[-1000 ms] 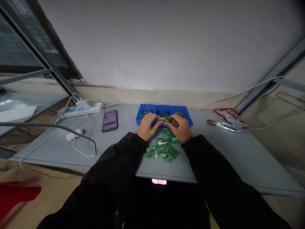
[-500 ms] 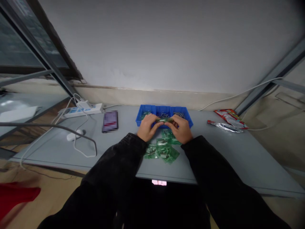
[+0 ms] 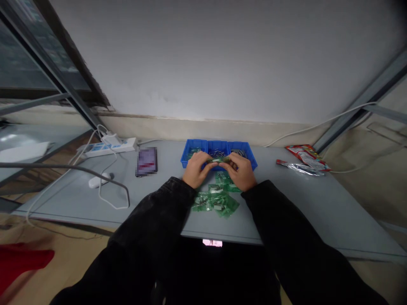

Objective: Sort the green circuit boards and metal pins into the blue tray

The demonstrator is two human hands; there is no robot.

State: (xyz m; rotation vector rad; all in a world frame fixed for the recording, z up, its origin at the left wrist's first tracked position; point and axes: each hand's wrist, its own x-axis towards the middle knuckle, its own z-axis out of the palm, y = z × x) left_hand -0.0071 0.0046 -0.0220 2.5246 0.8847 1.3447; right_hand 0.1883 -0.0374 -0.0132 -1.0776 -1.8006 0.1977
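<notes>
My left hand [image 3: 197, 169] and my right hand [image 3: 241, 170] are both closed on the ends of a small green bag [image 3: 218, 160], held just above the table in front of a blue tray [image 3: 251, 156]. The tray has three compartments with small parts inside. A pile of several green bags [image 3: 216, 199] with small metal parts lies on the grey table [image 3: 302, 199] below my hands, between my black sleeves.
A phone [image 3: 146, 161] lies left of the tray. Further left are a white power strip [image 3: 106, 147], white cables and a grey cable loop [image 3: 117, 186]. Red and silver foil packets [image 3: 303, 159] lie at the right. A wall stands close behind the table.
Nothing has visibly changed beyond tiny finger movements on the green bag.
</notes>
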